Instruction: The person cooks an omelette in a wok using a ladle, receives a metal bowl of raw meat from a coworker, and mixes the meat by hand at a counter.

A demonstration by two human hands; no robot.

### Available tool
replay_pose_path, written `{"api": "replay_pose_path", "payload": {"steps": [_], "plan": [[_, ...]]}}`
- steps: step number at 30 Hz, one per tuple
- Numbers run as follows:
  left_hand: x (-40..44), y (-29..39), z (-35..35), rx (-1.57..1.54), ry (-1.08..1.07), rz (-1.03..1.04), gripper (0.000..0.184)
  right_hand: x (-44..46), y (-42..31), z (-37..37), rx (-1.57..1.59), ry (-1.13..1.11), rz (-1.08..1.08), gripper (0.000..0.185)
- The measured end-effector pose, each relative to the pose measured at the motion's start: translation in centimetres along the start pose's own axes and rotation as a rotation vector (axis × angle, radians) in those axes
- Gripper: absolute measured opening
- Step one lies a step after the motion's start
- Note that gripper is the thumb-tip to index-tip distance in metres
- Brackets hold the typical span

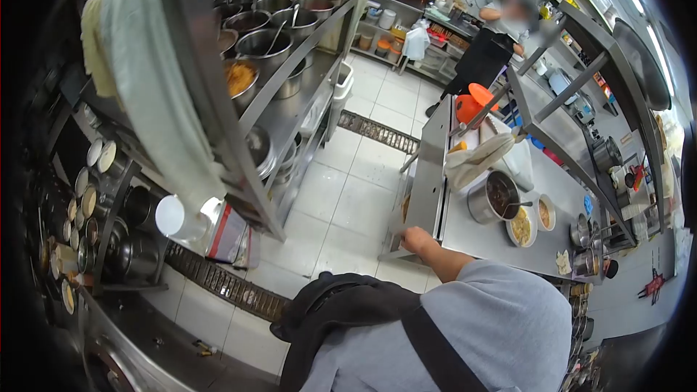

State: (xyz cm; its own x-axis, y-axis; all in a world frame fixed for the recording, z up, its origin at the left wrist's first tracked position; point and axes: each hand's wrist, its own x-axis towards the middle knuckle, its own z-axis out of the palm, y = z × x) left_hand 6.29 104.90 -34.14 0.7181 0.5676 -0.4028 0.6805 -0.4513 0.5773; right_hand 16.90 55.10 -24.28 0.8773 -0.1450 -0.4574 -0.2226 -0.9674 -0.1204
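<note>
My right hand (pixel 419 240) is at the near corner of a steel counter (pixel 465 241), low beside its front panel (pixel 428 167). Its fingers look curled in at the panel's near end, and what they hold, if anything, is hidden. On the counter beyond it stand a steel pot (pixel 485 203) of dark food with a ladle (pixel 517 205), a bowl of yellowish food (pixel 522 229) and a smaller bowl (pixel 545 212). A pale cloth (pixel 483 160) lies behind the pot. My left hand is out of view.
A steel rack (pixel 254 109) with several food pots stands left, a towel (pixel 156 65) hanging from it. Below are a white tub (pixel 170 216) and floor drain grates (pixel 377 131). Another person (pixel 483 51) stands at the back. An overhead shelf frame (pixel 573 98) spans the counter.
</note>
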Motion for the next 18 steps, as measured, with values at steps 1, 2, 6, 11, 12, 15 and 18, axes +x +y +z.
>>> {"api": "replay_pose_path", "payload": {"steps": [1,2,6,11,12,15,18], "plan": [[0.2,1.5,0.9,0.010,-0.012,0.013,0.019,0.6,1.4,-0.2,-0.040,-0.043,0.001,0.021],[0.4,2.9,1.7,0.018,-0.022,0.028,0.019,1.1,2.3,-0.4,-0.039,-0.036,-0.004,0.021],[1.6,8.8,4.7,0.055,-0.059,0.088,0.019,5.8,3.6,-0.2,-0.047,-0.066,-0.048,0.021],[4.7,17.0,8.1,0.139,-0.111,0.147,0.020,13.8,-0.6,-5.9,0.005,-0.036,-0.195,0.020],[5.6,18.7,8.7,0.161,-0.128,0.161,0.020,15.9,-1.1,-6.8,0.065,0.022,-0.227,0.019],[8.5,23.7,11.1,0.245,-0.162,0.192,0.020,21.2,-0.6,-9.5,0.203,0.115,-0.268,0.018],[11.7,28.6,13.7,0.341,-0.201,0.228,0.020,26.1,1.7,-10.6,0.283,0.196,-0.288,0.017]]}}
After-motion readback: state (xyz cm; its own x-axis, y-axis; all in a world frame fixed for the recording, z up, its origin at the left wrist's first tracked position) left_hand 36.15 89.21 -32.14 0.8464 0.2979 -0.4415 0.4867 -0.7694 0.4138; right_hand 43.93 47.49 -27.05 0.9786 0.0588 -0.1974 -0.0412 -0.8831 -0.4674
